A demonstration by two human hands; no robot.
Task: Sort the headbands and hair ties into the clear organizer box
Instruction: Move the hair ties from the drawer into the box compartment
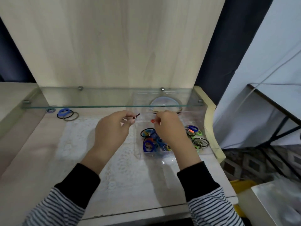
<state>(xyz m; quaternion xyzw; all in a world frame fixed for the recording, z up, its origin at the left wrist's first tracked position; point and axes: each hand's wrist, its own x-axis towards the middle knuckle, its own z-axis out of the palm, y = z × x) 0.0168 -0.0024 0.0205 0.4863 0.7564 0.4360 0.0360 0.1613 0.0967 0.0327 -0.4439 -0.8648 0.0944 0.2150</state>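
Loose hair ties [67, 114]: left of centre, on the tabletop under the glass shelf [104, 106]
Left hand [112, 128]: mid-frame, fingers curled, pinching a dark hair tie [136, 116]; tie mostly hidden, blurred
Right hand [169, 126]: just right of it, knuckles up, pinching an orange hair tie [152, 121] above the clear organizer box [162, 154]; coloured ties [148, 145] inside partly hidden by the wrist
Both forearms reach forward and converge
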